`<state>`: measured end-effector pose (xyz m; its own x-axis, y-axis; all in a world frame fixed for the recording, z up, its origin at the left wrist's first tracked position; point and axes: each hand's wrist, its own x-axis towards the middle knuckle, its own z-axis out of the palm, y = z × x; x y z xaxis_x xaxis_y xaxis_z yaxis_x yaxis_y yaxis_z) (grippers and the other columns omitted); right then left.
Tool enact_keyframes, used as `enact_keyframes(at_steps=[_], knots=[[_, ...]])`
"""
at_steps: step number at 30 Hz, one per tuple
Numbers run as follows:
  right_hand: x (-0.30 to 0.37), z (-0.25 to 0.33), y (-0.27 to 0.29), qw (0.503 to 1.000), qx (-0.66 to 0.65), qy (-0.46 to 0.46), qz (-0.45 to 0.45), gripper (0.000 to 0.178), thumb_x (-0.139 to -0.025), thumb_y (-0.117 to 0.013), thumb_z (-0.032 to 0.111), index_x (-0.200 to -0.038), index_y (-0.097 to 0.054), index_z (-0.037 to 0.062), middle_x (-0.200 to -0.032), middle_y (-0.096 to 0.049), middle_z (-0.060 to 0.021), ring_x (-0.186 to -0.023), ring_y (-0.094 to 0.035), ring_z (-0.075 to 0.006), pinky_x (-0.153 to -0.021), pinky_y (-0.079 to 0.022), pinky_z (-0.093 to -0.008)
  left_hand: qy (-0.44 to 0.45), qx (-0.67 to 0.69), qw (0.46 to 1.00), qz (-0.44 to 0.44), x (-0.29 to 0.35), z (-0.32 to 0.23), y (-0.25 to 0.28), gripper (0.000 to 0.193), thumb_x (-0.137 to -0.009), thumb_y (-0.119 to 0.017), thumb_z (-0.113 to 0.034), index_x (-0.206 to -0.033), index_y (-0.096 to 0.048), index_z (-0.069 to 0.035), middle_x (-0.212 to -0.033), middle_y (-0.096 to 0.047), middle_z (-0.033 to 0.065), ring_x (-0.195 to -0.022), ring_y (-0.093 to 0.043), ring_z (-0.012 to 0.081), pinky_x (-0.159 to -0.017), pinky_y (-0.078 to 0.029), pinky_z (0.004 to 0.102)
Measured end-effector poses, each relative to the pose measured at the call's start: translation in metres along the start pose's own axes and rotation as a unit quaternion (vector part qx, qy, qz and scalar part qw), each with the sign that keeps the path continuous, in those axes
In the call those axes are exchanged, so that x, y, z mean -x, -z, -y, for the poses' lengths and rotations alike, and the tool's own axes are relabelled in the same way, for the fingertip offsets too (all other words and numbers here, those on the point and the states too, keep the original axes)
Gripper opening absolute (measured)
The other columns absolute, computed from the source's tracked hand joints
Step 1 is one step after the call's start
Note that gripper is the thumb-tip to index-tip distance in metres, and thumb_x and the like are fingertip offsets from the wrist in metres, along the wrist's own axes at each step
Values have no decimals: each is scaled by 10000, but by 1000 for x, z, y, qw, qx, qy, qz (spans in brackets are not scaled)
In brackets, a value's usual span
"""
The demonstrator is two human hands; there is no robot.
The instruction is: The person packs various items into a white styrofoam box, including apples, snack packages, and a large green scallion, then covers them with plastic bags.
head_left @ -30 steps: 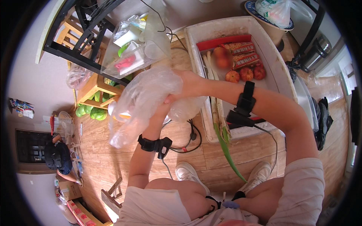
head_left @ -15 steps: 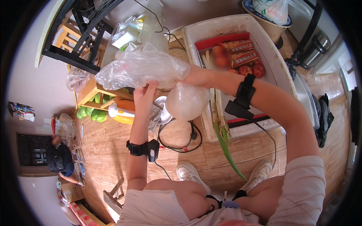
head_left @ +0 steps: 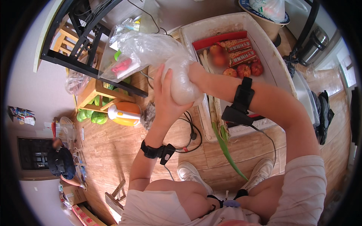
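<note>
A clear, crumpled plastic bag stretches out above the floor, with a round, cloudy bulge at its near end. My left hand cups this bulge from the left and below, fingers up along its side and thumb underneath. Plastic covers my right hand past the wrist, and its fingers are hidden behind or inside the bag. What fills the bulge, if anything, I cannot make out. Both my forearms wear black strapped devices with cables.
To the right, a white foam box holds onions, red packets and long green scallions hanging over its near edge. A black-framed table, a wooden stool, green melons and an orange-white appliance are left. Another person stands far left.
My left hand has gone from pinching the bag's lower edge to cupping the round bulge, moving right. The bulge has risen and the bag's far end has spread out.
</note>
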<state>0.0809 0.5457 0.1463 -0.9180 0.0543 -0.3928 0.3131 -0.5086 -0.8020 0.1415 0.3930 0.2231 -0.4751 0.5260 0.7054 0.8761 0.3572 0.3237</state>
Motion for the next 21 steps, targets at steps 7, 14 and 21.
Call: enact_keyframes(at_steps=[7, 14, 21], knots=[[-1, -10, 7, 999, -24, -27, -22, 394, -778, -638, 46, -1147, -561, -68, -1077, -621, -126, -887, -621, -206, -748, -514, -357, 69, -20, 997, 16, 10, 0, -4, 763, -499, -835, -79, -1200, -533, -71, -1195, -506, 158, -1113, -498, 348, -941, -422, 406], [40, 9, -13, 996, -49, 19, 66, 255, -784, -656, 72, -1019, -631, -24, -942, -639, -95, -823, -632, -190, -690, -512, -370, 57, 36, 998, 18, 13, 9, -4, 548, -532, -796, -43, -1038, -585, -36, -941, -599, 138, -883, -589, 330, -808, -471, 366], [56, 49, 8, 995, 6, -71, 71, 570, -791, -708, 427, -1214, -547, 81, -1058, -583, -93, -913, -597, -191, -778, -508, -381, 154, 28, 982, -104, 21, 37, 19, 427, -579, -737, -20, -979, -590, -1, -931, -607, 143, -858, -601, 284, -807, -470, 345]])
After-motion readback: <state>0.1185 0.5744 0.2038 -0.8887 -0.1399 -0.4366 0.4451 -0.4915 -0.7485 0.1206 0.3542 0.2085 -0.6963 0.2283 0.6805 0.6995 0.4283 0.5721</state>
